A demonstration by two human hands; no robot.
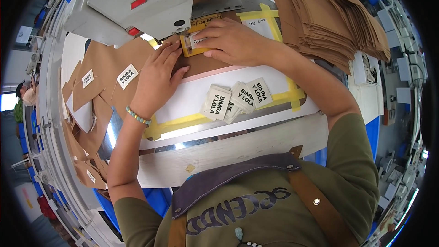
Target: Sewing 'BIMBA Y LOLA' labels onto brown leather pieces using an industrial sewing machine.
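Note:
My left hand [161, 74] lies flat on a brown fabric piece [206, 69], its fingers stretched beside a yellow frame [186, 51] and its thumb apart. Over the frame's right side rests my right hand [235, 42], fingers extended and thumb spread. A white label [195, 40] shows inside the frame, partly covered by those fingers. The sewing machine head [137, 4] stands just beyond my left fingertips. Nearer to me, several loose white labels with black print [218, 103] lie in an overlapping pile on a white board [183, 105] edged with yellow tape.
Stacks of brown fabric pieces [315, 27] rise at the back right. Brown pieces with white labels and loose threads [103, 80] spread over the left side. A small white box [366, 71] stands at the right. Blue bins [155, 201] show below the table edge.

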